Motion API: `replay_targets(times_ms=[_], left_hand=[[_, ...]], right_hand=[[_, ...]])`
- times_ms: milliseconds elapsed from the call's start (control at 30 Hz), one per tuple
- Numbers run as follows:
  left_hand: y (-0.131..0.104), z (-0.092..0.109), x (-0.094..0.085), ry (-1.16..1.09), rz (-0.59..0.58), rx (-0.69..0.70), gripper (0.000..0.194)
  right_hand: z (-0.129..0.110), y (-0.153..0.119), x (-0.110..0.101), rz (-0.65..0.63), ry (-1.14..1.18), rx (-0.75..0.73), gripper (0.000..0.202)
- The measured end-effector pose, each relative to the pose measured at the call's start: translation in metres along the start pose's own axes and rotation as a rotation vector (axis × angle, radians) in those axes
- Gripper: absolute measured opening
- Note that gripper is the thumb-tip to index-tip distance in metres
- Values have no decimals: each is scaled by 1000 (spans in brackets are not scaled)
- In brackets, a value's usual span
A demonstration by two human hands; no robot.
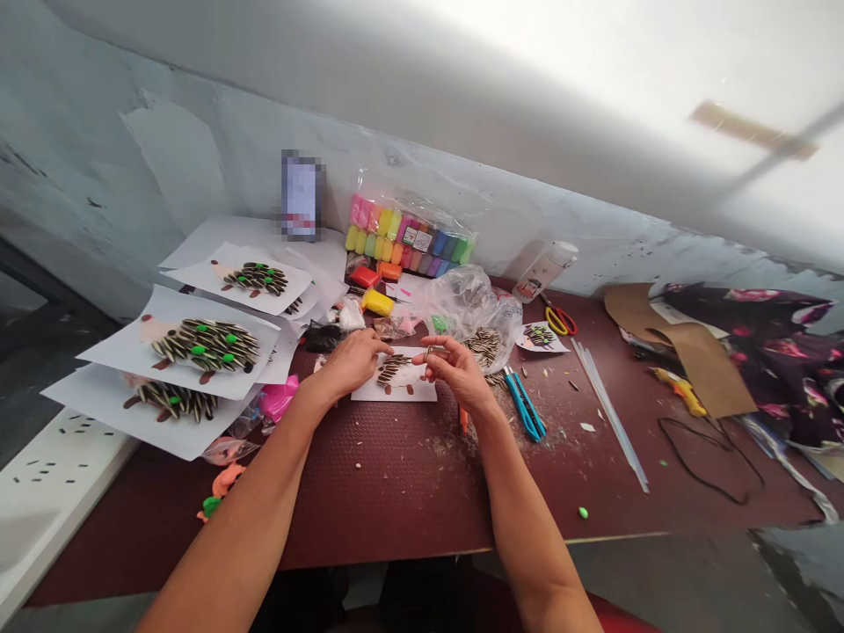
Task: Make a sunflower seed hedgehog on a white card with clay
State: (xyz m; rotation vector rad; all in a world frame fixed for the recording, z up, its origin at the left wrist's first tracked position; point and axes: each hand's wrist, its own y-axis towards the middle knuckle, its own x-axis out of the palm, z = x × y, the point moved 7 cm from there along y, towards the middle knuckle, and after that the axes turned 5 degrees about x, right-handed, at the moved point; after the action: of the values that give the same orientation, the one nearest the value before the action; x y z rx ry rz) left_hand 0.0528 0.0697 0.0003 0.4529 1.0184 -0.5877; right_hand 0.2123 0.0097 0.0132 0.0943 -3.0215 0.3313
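A small white paper (422, 389) with a half-built hedgehog of striped sunflower seeds (392, 367) lies on the dark red table (409, 492). My left hand (352, 359) rests on the paper's left edge, fingers touching the seeds. My right hand (454, 365) hovers over the paper's right side and pinches a single seed (435, 350) between thumb and fingers. Just behind my right hand, a clear plastic bag (471, 308) spills loose seeds (486, 345).
Three finished seed hedgehogs on white sheets (198, 347) lie at the left. A pack of coloured clay sticks (405, 237) leans on the wall. Blue utility knives (526, 406), scissors (560, 318), a glue bottle (547, 268), glue sticks (610, 413), brown cardboard (692, 347) and floral cloth (778, 352) fill the right.
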Motion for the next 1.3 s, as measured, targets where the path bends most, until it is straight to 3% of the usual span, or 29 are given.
replay_targets(times_ms=[333,500,633,1033,1300], left_hand=[[0,0,0,9,1,-3,42],[0,-1,1,3,12,5,44],[0,-2,1,-7,13,8,42],[0,-2,1,-8,7,5,42],[1,-3,2,-8,7,8,43]], right_hand=[[-2,0,-2,56,-33,9,32],[-2,0,3,18,-43,6,38],[1,2,0,68,-100,-6,36],[-10,1,-8,174,-336,-213,18],[-4,3,-1,161,-462,-211,18]])
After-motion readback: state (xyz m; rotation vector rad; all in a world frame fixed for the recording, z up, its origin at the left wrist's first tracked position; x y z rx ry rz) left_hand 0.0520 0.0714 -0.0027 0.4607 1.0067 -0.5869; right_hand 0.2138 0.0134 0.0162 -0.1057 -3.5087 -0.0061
